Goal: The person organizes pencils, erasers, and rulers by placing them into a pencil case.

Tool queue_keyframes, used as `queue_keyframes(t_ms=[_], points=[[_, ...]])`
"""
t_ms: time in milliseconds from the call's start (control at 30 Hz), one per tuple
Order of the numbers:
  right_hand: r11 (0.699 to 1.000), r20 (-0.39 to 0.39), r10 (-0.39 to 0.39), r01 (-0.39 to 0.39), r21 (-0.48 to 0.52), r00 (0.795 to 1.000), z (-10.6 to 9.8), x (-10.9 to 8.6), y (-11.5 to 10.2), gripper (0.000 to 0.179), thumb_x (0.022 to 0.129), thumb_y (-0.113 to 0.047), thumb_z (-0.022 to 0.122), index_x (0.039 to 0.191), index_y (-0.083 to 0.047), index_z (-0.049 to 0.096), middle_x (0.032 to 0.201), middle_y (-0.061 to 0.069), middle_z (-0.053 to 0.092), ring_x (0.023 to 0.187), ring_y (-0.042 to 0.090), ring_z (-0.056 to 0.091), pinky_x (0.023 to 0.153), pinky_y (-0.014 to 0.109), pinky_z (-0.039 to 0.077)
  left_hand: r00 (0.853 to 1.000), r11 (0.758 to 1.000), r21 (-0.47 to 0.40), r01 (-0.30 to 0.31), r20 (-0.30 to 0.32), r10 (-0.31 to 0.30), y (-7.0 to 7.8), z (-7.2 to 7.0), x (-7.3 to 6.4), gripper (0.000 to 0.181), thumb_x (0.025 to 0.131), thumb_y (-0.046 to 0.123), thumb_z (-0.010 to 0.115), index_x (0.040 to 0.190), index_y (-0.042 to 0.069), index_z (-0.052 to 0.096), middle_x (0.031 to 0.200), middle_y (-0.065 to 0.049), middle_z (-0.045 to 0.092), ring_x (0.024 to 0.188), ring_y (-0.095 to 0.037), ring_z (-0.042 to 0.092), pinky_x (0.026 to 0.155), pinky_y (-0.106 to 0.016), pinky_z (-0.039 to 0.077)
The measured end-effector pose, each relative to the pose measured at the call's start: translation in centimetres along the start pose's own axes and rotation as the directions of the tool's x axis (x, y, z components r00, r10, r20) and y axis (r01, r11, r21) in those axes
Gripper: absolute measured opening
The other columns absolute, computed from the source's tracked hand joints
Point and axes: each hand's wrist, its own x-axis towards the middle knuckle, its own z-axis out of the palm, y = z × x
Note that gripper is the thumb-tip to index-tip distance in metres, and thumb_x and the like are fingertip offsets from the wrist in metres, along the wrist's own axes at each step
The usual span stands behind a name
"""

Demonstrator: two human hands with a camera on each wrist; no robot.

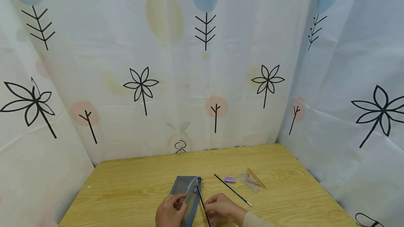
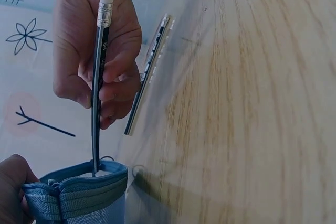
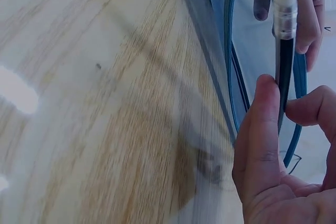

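Observation:
A blue-trimmed mesh pencil case lies in front of me with its zipped mouth spread apart. My left hand grips the case by its edge; in the left wrist view only part of that hand shows. Between thumb and fingers, my right hand pinches a dark pencil with a white eraser end. The pencil's lower end reaches into the case's opening, so its tip is hidden there. In the right wrist view the pencil stands before the blue zip edge.
Right of the case, a second dark pencil lies slanted on the wooden table. Beyond it are a purple eraser, an orange-edged set square and a clear drawing tool. Patterned curtains surround the table's far sides.

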Motion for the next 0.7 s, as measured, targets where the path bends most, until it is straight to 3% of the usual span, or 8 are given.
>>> queue_keyframes(t_ms=[167, 433, 700], points=[[1.000, -0.003, 0.008, -0.008, 0.030, 1.000, 0.5, 0.3, -0.1, 0.030, 0.084, -0.004, 0.058, 0.108, 0.012, 0.066, 0.086, 0.005, 0.067, 0.068, 0.008, 0.064, 0.061, 0.022, 0.056, 1.000, 1.000, -0.006, -0.006, 0.006, 0.006, 0.1, -0.1, 0.0, 0.018, 0.071, 0.008, 0.076, 0.085, 0.020, 0.078, 0.068, 0.015, 0.052, 0.055, 0.004, 0.049, 0.052, -0.021, 0.041], [0.985, 0.000, 0.070, -0.069, 0.157, 0.998, 1.4, 1.2, -0.3, 0.034, 0.085, -0.010, 0.058, 0.111, 0.010, 0.065, 0.084, 0.002, 0.066, 0.073, 0.008, 0.064, 0.066, 0.023, 0.056, 1.000, 1.000, -0.006, -0.009, 0.002, 0.009, 0.1, -0.1, 0.0, 0.019, 0.070, 0.009, 0.077, 0.085, 0.021, 0.078, 0.069, 0.016, 0.053, 0.055, 0.004, 0.051, 0.052, -0.020, 0.042], [0.960, -0.016, 0.087, -0.080, 0.268, 0.996, 2.3, 1.9, -0.5, 0.015, 0.085, -0.007, 0.059, 0.090, 0.000, 0.071, 0.081, -0.001, 0.066, 0.074, 0.008, 0.065, 0.068, 0.022, 0.055, 1.000, 1.000, 0.004, 0.027, 0.004, -0.027, 0.2, 0.0, 0.0, 0.018, 0.068, 0.011, 0.076, 0.082, 0.022, 0.077, 0.067, 0.016, 0.051, 0.055, 0.005, 0.050, 0.052, -0.019, 0.041]])
